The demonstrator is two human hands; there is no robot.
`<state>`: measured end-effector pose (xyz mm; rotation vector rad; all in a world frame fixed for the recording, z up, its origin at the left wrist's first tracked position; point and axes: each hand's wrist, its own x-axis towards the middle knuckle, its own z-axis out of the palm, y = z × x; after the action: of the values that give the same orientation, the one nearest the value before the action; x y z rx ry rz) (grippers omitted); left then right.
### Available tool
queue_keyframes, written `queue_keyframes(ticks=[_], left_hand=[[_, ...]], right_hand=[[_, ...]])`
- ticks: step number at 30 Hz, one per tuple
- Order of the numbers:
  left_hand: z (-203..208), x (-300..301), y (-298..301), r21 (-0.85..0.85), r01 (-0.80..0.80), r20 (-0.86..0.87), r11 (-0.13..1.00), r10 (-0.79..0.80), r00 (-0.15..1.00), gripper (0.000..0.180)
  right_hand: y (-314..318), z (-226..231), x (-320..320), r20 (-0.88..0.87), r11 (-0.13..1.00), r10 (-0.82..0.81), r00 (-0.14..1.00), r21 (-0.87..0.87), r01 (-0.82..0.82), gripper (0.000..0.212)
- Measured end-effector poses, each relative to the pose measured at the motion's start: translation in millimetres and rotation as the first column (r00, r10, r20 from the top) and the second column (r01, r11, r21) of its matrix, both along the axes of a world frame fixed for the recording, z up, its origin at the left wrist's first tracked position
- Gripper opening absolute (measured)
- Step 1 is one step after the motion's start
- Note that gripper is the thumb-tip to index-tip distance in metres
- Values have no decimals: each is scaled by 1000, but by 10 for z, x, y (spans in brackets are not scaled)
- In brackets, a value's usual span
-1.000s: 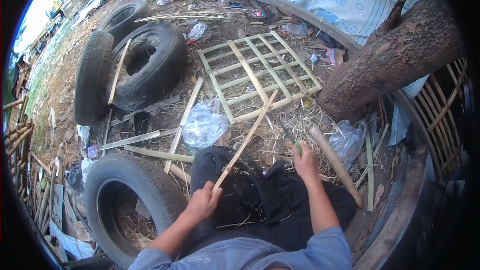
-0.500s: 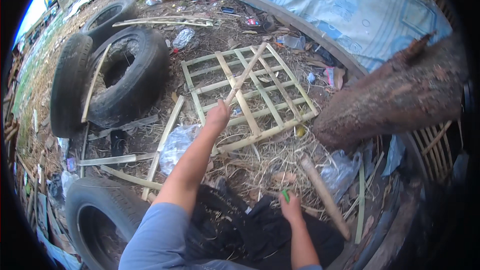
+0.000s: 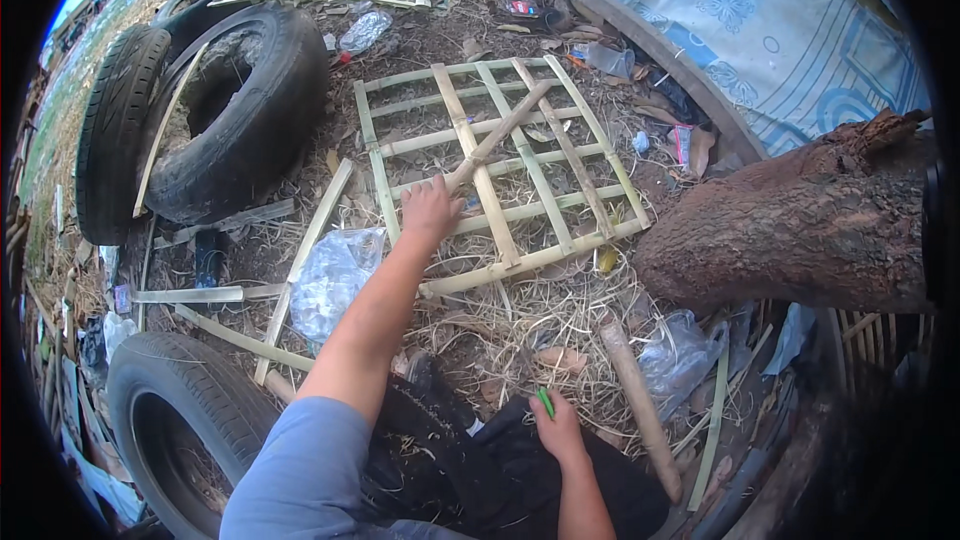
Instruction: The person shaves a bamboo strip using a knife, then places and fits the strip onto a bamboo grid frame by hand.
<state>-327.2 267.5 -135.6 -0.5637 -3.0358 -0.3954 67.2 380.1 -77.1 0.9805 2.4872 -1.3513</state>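
Observation:
My left hand (image 3: 430,210) reaches forward, its fingers closed around the near end of a wooden stick (image 3: 510,125). The stick slants away to the right over a lattice of split bamboo strips (image 3: 487,202) that lies on the ground. Whether the stick rests on the strips cannot be told. Close to my body, my right hand (image 3: 562,428) is closed on a small bright green object (image 3: 545,402), perhaps a handle; the rest of it is hidden or too thin to make out. Dark cloth (image 3: 450,455) spreads below and between my arms.
Old tyres (image 3: 255,110) stand to the left, another tyre (image 3: 185,420) nearer. A thick log (image 3: 790,225) juts in from the right. Loose bamboo strips (image 3: 310,260), a round pole (image 3: 640,410), plastic bags (image 3: 335,280) and shavings litter the ground. Blue patterned sheeting (image 3: 740,30) lies at the far right.
The stick in my left hand has shifted slightly lower across the lattice. My right hand has moved a little left with the green object. The view has also shifted.

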Motion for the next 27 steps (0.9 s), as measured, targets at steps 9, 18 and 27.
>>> queue_keyframes(ticks=[9,18,27], left_hand=[[382,215,-205,-82,54,81,995,-48,996,64],[1463,1358,-37,50,365,451,930,-347,822,71],[1167,1795,43,102,605,660,790,-508,553,51]], right_hand=[[-63,80,38,-31,996,58,998,75,-55,40],[2,-10,77,-34,995,23,999,102,-19,41],[143,-122,195,56,935,-133,990,337,107,41]])
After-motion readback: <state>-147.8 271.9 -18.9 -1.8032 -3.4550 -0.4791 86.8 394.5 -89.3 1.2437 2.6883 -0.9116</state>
